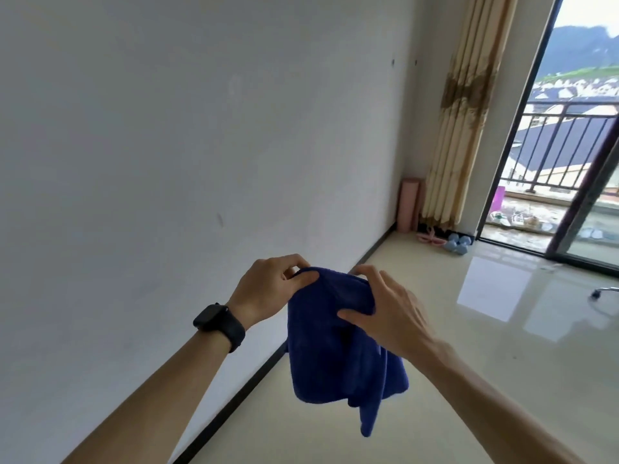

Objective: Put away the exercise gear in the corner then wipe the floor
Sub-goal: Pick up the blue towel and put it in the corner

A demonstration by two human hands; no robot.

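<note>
A dark blue cloth [338, 356] hangs in the air in front of me, held up by both hands. My left hand [268, 289], with a black watch on its wrist, pinches the cloth's top left edge. My right hand [388, 309] grips the top right part, fingers spread over the fabric. In the far corner a rolled pink mat [409, 204] stands upright against the wall. On the floor beside it lie a pink grip trainer [432, 237] and light blue dumbbells [459, 242].
A white wall with a black skirting board [254, 380] runs along my left. Glossy cream floor tiles [469, 380] stretch ahead. A beige curtain [459, 128] hangs by a sliding balcony door [549, 145]. A chair's base [606, 291] shows at the right edge.
</note>
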